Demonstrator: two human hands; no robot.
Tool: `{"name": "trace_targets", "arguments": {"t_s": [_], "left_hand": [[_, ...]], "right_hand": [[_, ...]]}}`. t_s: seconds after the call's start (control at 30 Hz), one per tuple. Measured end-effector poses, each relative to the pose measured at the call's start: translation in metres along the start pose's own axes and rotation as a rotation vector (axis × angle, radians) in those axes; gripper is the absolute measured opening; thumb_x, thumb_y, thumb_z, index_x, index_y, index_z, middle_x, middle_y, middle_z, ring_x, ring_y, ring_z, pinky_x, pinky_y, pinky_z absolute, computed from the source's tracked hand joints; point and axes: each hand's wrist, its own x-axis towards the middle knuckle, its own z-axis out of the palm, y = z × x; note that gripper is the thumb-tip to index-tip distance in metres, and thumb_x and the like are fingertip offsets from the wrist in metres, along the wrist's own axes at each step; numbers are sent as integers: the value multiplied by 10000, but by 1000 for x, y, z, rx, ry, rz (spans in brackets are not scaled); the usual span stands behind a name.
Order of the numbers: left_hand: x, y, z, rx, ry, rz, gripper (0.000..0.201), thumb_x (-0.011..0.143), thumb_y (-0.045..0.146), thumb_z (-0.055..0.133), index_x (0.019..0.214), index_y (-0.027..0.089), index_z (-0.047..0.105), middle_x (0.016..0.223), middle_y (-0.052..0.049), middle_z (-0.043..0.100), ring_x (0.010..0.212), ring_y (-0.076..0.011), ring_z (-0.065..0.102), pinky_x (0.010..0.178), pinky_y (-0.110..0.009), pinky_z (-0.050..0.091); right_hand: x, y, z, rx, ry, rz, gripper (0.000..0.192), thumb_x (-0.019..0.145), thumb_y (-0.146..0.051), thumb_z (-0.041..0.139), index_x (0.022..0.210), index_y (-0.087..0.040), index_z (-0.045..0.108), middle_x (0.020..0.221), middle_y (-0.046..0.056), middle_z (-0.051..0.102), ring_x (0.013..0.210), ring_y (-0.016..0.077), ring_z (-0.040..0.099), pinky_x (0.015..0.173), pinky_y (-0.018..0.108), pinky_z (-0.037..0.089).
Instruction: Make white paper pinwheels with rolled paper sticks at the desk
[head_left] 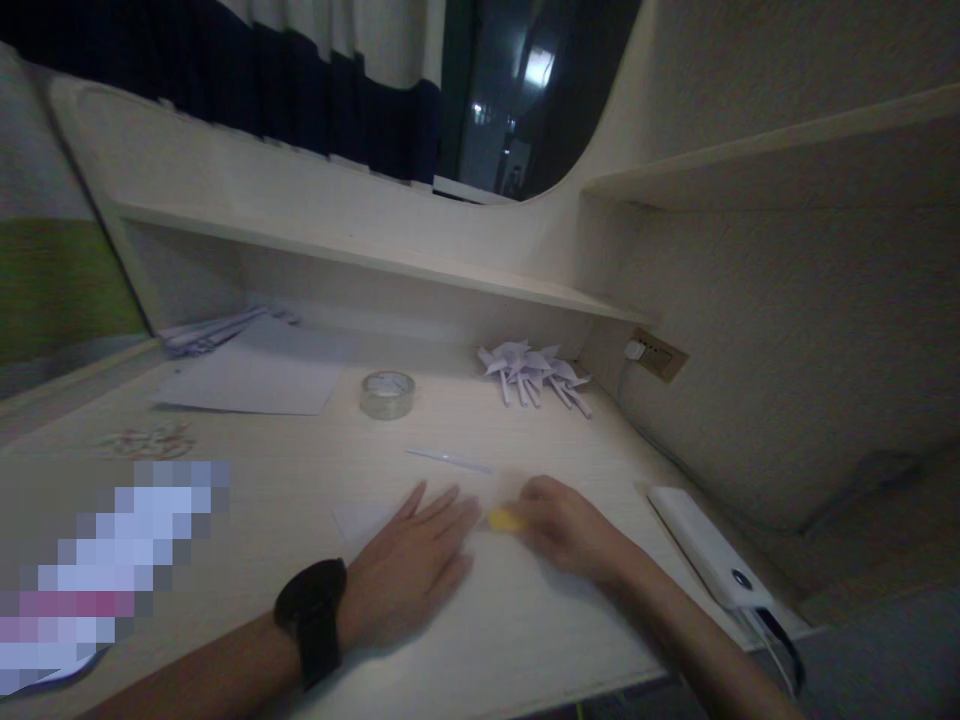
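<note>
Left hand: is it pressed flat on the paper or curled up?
Flat. The left hand lies palm down, fingers spread, on the white paper on the desk.

Left hand (409, 570) flat, palm down, fingers spread, pressing white paper sheet (480, 610) on desk (300, 490); black wristwatch (313, 618) on wrist. Right hand (566, 528) blurred, grips small yellow object (506, 520) at sheet's far edge, just beside left fingertips. Thin white stick (450, 460) beyond hands. Tape roll (387, 393) farther back. Paper pinwheels (536, 375) under shelf (360, 255). White power bank (709, 550) right of right hand.
</note>
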Motion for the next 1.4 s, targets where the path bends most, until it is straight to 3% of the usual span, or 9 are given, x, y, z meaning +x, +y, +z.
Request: {"name": "trace_targets", "arguments": {"t_s": [0.9, 1.17, 1.4], "left_hand": [[-4, 1, 2, 57, -7, 31, 490, 964, 294, 306, 1450, 265, 263, 1481, -43, 362, 1368, -234, 292, 1138, -511, 127], [-8, 4, 5, 185, 7, -66, 501, 958, 407, 320, 1450, 336, 251, 1516, -99, 267, 1396, -329, 186, 1085, -615, 121], [-9, 0, 15, 223, -1, -95, 622, 956, 476, 241, 1473, 133, 199, 1524, -149, 225, 1412, -299, 129, 1125, -554, 52]], "right_hand": [[-3, -1, 13, -47, 104, 14, 231, 886, -248, 529, 1058, -192, 672, 877, 76, 575, 816, 180, 512, 723, 295, 418], [-3, -4, 13, -122, 132, -2, 204, 868, -226, 540, 1014, -191, 677, 856, 73, 575, 813, 187, 503, 714, 299, 394], [-4, -5, 11, -130, 132, -29, 214, 876, -243, 532, 1030, -185, 670, 860, 74, 570, 796, 181, 497, 700, 302, 388]]}}
